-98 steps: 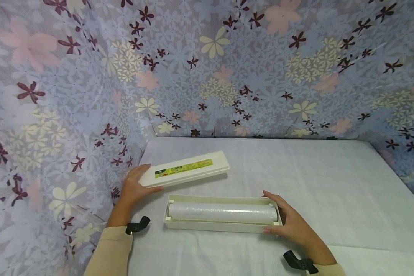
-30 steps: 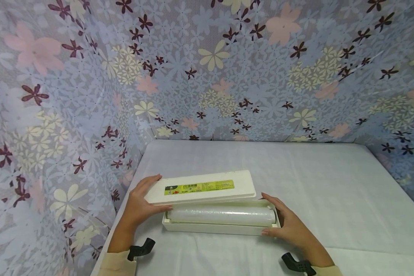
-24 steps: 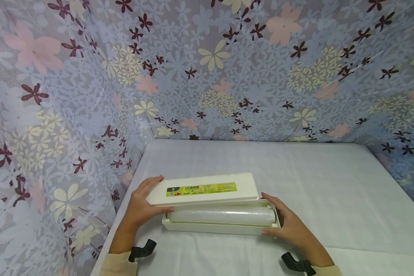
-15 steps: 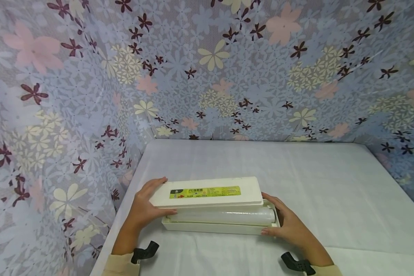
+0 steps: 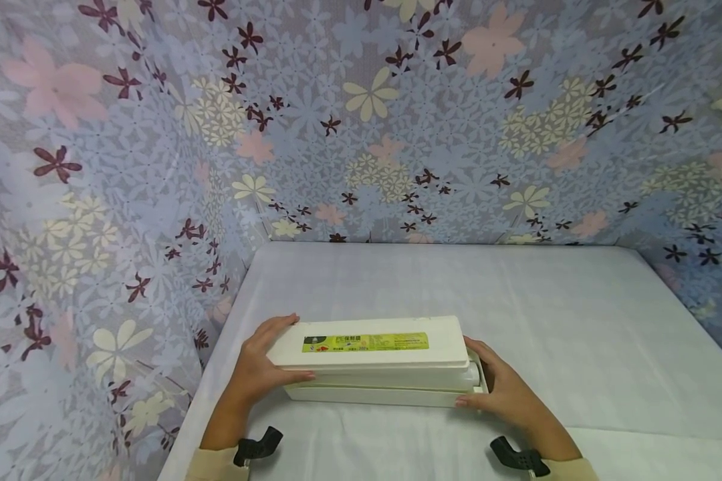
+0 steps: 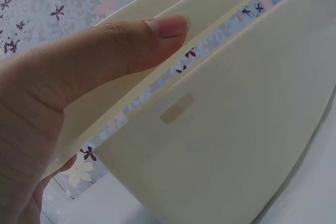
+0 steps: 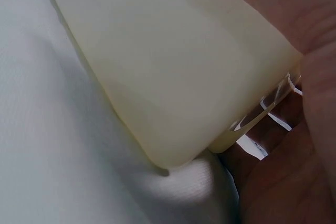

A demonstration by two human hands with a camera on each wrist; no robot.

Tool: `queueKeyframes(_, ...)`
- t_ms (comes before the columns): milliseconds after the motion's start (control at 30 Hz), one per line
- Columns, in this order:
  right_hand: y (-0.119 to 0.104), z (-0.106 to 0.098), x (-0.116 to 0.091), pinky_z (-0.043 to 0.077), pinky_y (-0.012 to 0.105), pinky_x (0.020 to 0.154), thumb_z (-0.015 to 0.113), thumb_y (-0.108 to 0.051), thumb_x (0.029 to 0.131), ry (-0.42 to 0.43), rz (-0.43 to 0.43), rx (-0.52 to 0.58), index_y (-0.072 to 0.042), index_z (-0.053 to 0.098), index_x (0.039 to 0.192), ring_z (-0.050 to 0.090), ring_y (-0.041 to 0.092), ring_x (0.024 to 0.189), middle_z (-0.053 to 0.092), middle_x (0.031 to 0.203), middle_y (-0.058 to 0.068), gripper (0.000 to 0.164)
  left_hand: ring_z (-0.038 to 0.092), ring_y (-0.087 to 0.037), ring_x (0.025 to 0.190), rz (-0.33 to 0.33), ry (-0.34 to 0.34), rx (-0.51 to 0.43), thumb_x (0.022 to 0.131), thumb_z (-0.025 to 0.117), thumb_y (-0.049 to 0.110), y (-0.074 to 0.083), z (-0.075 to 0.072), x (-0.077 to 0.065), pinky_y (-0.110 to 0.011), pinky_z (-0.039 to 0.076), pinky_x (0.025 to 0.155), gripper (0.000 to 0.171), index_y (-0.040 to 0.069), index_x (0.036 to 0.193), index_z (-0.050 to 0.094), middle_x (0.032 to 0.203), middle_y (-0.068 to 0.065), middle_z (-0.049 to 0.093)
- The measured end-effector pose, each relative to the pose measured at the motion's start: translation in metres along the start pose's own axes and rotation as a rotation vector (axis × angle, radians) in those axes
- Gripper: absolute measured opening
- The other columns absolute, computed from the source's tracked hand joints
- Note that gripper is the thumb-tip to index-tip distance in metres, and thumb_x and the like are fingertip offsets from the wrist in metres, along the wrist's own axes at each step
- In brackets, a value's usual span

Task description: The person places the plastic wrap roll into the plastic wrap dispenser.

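My left hand [image 5: 266, 357] grips the left end of a long cream lid [image 5: 373, 323] with a green-yellow label, thumb along the front edge and fingers at the back. The lid hangs just above an open cream box [image 5: 373, 395], covering most of it in the head view. In the left wrist view a narrow gap shows between the lid [image 6: 210, 3] and the box wall [image 6: 236, 98]. A clear-wrapped roll of cling film [image 5: 470, 378] lies in the box, only its right end plainly visible. My right hand [image 5: 508, 387] holds the box's right end, thumb in front, fingers behind.
A white cloth [image 5: 547, 314] covers the table under the box. Flower-patterned fabric [image 5: 373, 133] hangs as a wall behind and at both sides, close to my left arm. Black camera mounts [image 5: 259, 447] sit on both wrists.
My left hand has brought the lid from the back left, rightward and toward me, until it lies over the box and hides most of the roll. My right hand keeps its hold on the box.
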State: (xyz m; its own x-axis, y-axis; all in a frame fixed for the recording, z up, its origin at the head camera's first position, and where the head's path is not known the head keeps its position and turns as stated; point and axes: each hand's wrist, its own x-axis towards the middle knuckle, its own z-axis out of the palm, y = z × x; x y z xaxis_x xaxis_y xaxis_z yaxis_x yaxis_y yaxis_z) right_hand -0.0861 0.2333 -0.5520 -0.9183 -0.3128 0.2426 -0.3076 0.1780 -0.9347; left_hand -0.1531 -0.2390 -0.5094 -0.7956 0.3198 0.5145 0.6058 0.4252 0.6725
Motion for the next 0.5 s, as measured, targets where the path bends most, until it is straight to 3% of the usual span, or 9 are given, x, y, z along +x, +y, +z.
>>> queueKeyframes(333,-0.001,0.0002,-0.0005,0.052,0.03,0.094,0.096,-0.004,0.074,0.011,-0.014,-0.055,-0.011,0.04,0.161,0.058,0.017,0.124,0.045,0.153,0.018,0.104,0.054,-0.026,0.132,-0.026,-0.006,-0.001,0.052,0.109,0.035,0.0008,0.0023,-0.0018,-0.029,0.035,0.112,0.11,0.018,0.15,0.062,0.143,-0.002,0.06)
queueKeyframes(500,-0.0012,0.0006,-0.0008,0.052,0.03,0.096,0.095,-0.005,0.077,-0.001,-0.006,-0.039,-0.013,0.039,0.162,0.054,0.015,0.13,0.04,0.158,0.017,0.103,0.055,-0.027,0.13,-0.009,-0.003,-0.013,0.051,0.109,0.032,0.0019,0.0042,-0.0015,-0.027,0.036,0.11,0.11,0.015,0.149,0.062,0.142,-0.004,0.061)
